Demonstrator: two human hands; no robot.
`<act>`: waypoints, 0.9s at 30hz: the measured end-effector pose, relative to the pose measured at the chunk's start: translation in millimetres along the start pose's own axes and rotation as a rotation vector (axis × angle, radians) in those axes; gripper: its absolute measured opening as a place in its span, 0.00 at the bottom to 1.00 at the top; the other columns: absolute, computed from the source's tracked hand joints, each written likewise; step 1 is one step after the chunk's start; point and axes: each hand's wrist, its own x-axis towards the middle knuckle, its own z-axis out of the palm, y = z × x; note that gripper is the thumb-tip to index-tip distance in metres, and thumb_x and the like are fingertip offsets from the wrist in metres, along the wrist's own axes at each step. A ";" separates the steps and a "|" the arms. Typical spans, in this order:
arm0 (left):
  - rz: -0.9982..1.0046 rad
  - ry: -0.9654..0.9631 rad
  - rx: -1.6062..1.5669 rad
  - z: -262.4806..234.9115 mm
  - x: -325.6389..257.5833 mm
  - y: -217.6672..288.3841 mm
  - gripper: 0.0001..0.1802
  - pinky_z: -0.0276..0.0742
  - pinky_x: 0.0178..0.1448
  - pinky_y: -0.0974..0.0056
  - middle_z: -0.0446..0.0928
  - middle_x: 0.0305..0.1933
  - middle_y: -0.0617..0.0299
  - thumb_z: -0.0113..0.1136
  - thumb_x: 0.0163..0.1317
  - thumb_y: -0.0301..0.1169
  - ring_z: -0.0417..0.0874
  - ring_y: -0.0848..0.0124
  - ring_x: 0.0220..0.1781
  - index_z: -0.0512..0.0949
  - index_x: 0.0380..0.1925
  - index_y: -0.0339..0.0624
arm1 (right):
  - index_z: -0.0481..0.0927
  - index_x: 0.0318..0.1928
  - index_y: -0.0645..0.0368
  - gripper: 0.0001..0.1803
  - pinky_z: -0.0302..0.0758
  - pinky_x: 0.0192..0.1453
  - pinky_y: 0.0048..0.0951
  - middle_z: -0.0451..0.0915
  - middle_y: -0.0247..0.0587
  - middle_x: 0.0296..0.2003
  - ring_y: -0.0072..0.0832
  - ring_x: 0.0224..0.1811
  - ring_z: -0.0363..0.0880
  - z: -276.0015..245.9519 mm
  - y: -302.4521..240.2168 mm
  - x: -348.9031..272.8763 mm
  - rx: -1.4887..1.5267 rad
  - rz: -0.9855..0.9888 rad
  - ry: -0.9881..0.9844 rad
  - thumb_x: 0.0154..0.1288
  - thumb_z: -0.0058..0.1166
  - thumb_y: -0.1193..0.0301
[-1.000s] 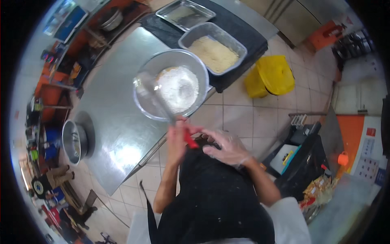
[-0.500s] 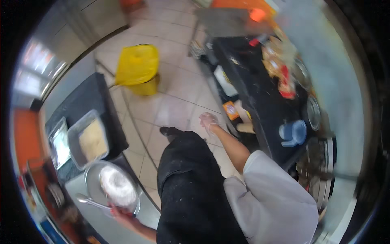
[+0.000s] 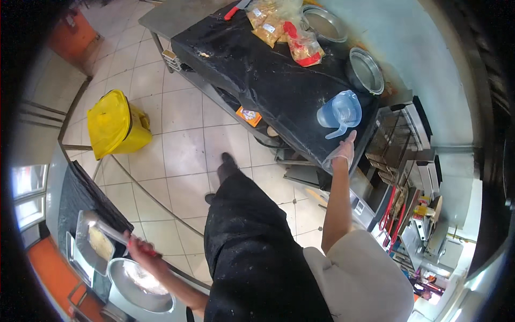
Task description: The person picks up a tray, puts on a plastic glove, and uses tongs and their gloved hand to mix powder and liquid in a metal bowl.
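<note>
My left hand [image 3: 144, 253] is closed around the handle of a long metal spoon [image 3: 111, 232], its head pointing up and left. Beneath that forearm sits a round metal bowl [image 3: 120, 276] with white powder [image 3: 140, 278], probably flour. Beyond it is a clear rectangular tub [image 3: 110, 232] of pale yellowish crumbly stuff. On the right, my right hand [image 3: 343, 152], in a loose clear plastic glove, stretches its fingers toward a translucent blue jug [image 3: 346, 109]. The fingertips are close to the jug's handle; I cannot tell whether they touch. The jug stands upright on a black-covered table [image 3: 257, 80].
Packaged bags [image 3: 268, 27], a red-handled knife [image 3: 232, 13] and metal pans [image 3: 366, 71] lie on the far part of the table. A yellow lidded bin [image 3: 110, 126] stands on the tiled floor at left. Wire racks [image 3: 394, 140] stand beyond my right hand.
My view has turned right. My right hand has gone from hanging beside the table to reaching at the jug. The left hand has lifted the spoon up from beside the bowl.
</note>
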 end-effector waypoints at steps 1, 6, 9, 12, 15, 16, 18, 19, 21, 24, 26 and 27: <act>-0.048 -0.036 -0.007 19.7 -13.9 -16.0 0.26 0.56 0.21 0.75 0.65 0.28 0.74 0.59 0.74 0.33 0.61 0.85 0.20 0.72 0.71 0.44 | 0.81 0.62 0.66 0.45 0.71 0.66 0.42 0.84 0.45 0.55 0.39 0.56 0.80 10.9 6.8 12.1 0.054 -0.007 -0.103 0.72 0.52 0.32; -0.137 -0.111 0.090 88.5 -69.0 -99.5 0.27 0.58 0.18 0.72 0.66 0.27 0.71 0.60 0.73 0.28 0.63 0.82 0.18 0.71 0.71 0.41 | 0.82 0.54 0.66 0.42 0.70 0.60 0.42 0.81 0.42 0.43 0.33 0.47 0.76 54.0 9.1 17.3 0.200 0.102 -0.153 0.69 0.58 0.33; -0.100 -0.114 0.121 102.6 -76.1 -148.8 0.26 0.58 0.18 0.72 0.65 0.25 0.71 0.61 0.72 0.29 0.63 0.82 0.17 0.71 0.69 0.40 | 0.84 0.47 0.68 0.40 0.72 0.52 0.41 0.81 0.41 0.38 0.33 0.43 0.76 57.6 15.6 31.7 0.325 0.109 -0.058 0.68 0.62 0.35; -0.141 -0.119 0.151 97.9 -79.7 -177.0 0.23 0.60 0.18 0.72 0.65 0.23 0.73 0.62 0.69 0.28 0.64 0.82 0.16 0.75 0.63 0.39 | 0.86 0.45 0.73 0.38 0.73 0.45 0.42 0.82 0.49 0.38 0.36 0.40 0.75 67.5 2.9 35.4 0.134 0.245 0.129 0.65 0.67 0.42; -0.129 -0.048 0.429 66.9 -64.9 -195.4 0.17 0.60 0.18 0.72 0.68 0.24 0.72 0.62 0.68 0.28 0.64 0.81 0.16 0.78 0.57 0.40 | 0.73 0.22 0.57 0.23 0.60 0.30 0.36 0.65 0.33 0.22 0.28 0.23 0.62 73.2 15.3 44.6 0.224 0.079 0.291 0.62 0.68 0.56; -0.091 -0.025 0.331 51.5 -65.5 -202.8 0.10 0.61 0.18 0.72 0.70 0.24 0.71 0.62 0.68 0.26 0.65 0.80 0.15 0.79 0.48 0.42 | 0.70 0.22 0.57 0.18 0.57 0.30 0.38 0.63 0.33 0.23 0.29 0.24 0.60 71.7 13.9 49.3 0.258 0.141 0.279 0.60 0.62 0.62; -0.080 0.003 0.368 14.0 -61.7 -217.2 0.06 0.61 0.17 0.72 0.69 0.23 0.70 0.61 0.68 0.26 0.66 0.79 0.14 0.77 0.43 0.45 | 0.77 0.34 0.69 0.20 0.65 0.42 0.46 0.73 0.45 0.35 0.36 0.36 0.68 62.2 -1.3 45.3 0.178 0.169 0.251 0.60 0.63 0.61; -0.103 -0.030 0.419 18.3 -71.4 -205.9 0.04 0.61 0.17 0.72 0.69 0.23 0.71 0.61 0.68 0.26 0.66 0.79 0.14 0.76 0.40 0.46 | 0.84 0.46 0.80 0.29 0.73 0.54 0.53 0.82 0.57 0.46 0.44 0.47 0.76 57.2 -6.9 44.7 0.108 0.173 0.242 0.60 0.63 0.59; -0.175 -0.007 0.533 38.2 -87.3 -179.0 0.05 0.62 0.16 0.72 0.67 0.22 0.72 0.59 0.70 0.28 0.66 0.81 0.14 0.72 0.37 0.50 | 0.83 0.47 0.78 0.30 0.73 0.57 0.54 0.82 0.57 0.48 0.45 0.51 0.77 49.5 -8.6 51.9 0.164 0.156 0.217 0.59 0.63 0.58; -0.164 0.022 0.550 28.0 -96.1 -183.3 0.03 0.61 0.16 0.72 0.68 0.22 0.72 0.58 0.71 0.30 0.67 0.80 0.15 0.73 0.38 0.51 | 0.84 0.47 0.72 0.26 0.74 0.58 0.54 0.82 0.54 0.48 0.45 0.52 0.78 40.8 -25.4 52.8 0.002 0.188 0.235 0.61 0.61 0.58; -0.195 0.155 0.470 20.4 -104.9 -192.7 0.02 0.61 0.16 0.71 0.67 0.21 0.72 0.56 0.74 0.32 0.67 0.80 0.15 0.74 0.40 0.51 | 0.85 0.52 0.69 0.25 0.77 0.53 0.51 0.84 0.54 0.48 0.41 0.47 0.81 23.8 -6.7 72.9 -0.086 0.012 0.140 0.67 0.59 0.58; -0.287 0.219 0.504 27.9 -118.5 -194.5 0.04 0.62 0.16 0.71 0.69 0.22 0.71 0.54 0.76 0.34 0.67 0.79 0.15 0.74 0.41 0.49 | 0.87 0.50 0.71 0.26 0.78 0.46 0.49 0.86 0.56 0.43 0.38 0.41 0.83 13.4 6.0 83.9 -0.099 -0.109 0.125 0.68 0.59 0.58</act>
